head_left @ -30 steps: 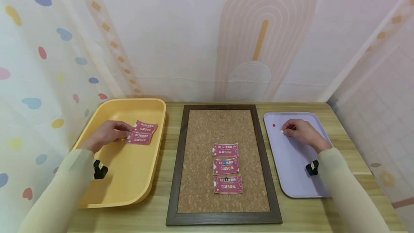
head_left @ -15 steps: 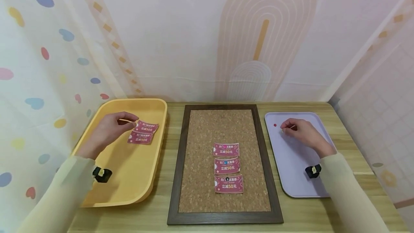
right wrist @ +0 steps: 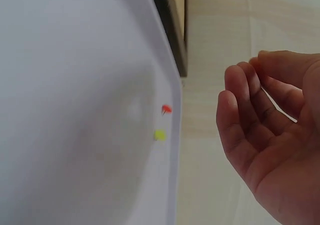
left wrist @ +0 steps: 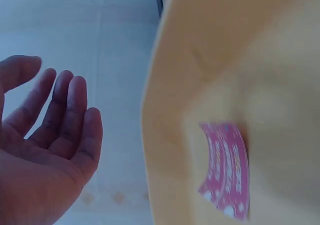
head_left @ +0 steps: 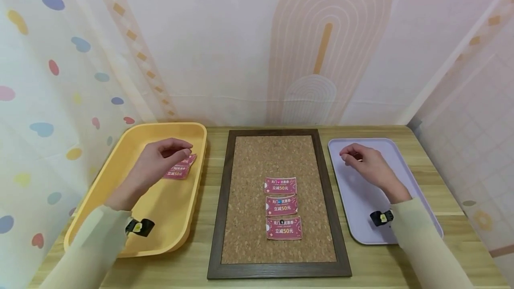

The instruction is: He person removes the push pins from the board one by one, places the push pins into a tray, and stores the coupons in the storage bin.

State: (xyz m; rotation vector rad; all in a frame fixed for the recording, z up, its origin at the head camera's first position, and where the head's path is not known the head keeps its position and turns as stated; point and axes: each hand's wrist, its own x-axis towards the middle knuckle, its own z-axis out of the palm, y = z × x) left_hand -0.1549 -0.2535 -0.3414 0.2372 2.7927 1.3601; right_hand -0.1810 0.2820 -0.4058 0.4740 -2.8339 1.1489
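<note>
My left hand hovers over the yellow tray, fingers loosely bent, holding nothing. Partly covered by it, two pink-red coupons overlap in the tray; the left wrist view shows the coupons lying there, apart from the hand. Over the lilac tray is my right hand, its thumb close to the index finger. A red push pin and a yellow push pin lie on that tray in the right wrist view, clear of the fingers; the hand hides them in the head view.
Between the trays lies a dark-framed cork board. Three coupons in a column are on it: the top coupon with a pink pin, the middle coupon with a blue pin, the bottom coupon with a black pin. A patterned curtain stands behind.
My left hand has moved right and now covers part of the coupons. My right hand has shifted slightly left and up from beside the yellow pin, now covering the red pin in the head view.
</note>
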